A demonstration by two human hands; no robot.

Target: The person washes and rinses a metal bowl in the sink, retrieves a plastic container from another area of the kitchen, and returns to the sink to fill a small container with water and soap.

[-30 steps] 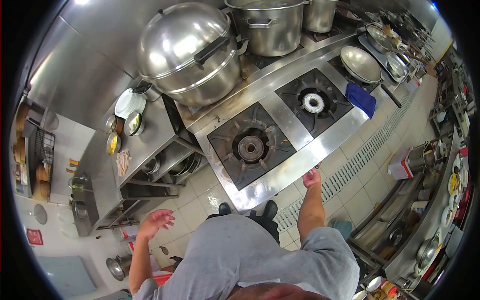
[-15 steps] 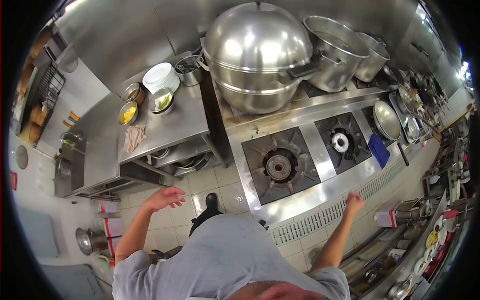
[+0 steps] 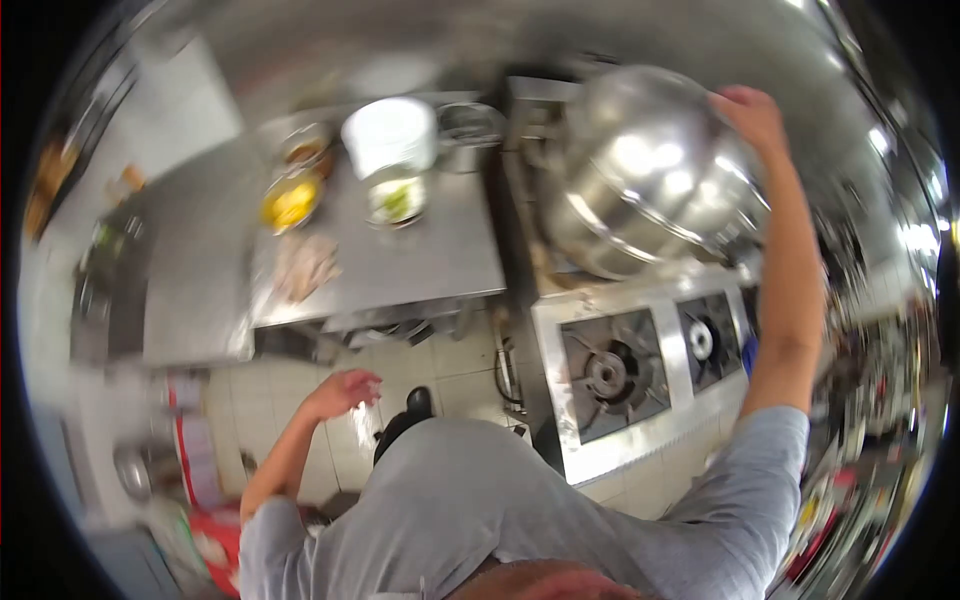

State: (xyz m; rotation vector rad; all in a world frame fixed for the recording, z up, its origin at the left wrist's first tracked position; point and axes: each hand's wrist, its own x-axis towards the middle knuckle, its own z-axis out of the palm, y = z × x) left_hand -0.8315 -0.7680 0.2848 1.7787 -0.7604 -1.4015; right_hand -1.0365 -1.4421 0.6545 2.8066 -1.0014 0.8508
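My right hand (image 3: 752,112) is raised to the top of a large domed steel lid (image 3: 650,125), its fingers curled where the knob sits; the knob itself is hidden. Beneath that lid is a big round steel steamer pot (image 3: 600,235) behind the burners. My left hand (image 3: 343,393) hangs in the air over the floor, in front of the steel table, with nothing in it and its fingers loosely apart. The picture is smeared by motion, so whether the lid has lifted off the pot I cannot tell.
On the steel table (image 3: 420,265) stand a bowl of yellow food (image 3: 292,203), a bowl with green pieces (image 3: 397,200), a stack of white plates (image 3: 390,135) and a crumpled cloth (image 3: 307,265). Two gas burners (image 3: 607,372) are on the stove in front of the pot.
My right hand has risen from low beside the stove to the lid's top. My view has turned left, nearer the table. My left hand has barely changed, still empty.
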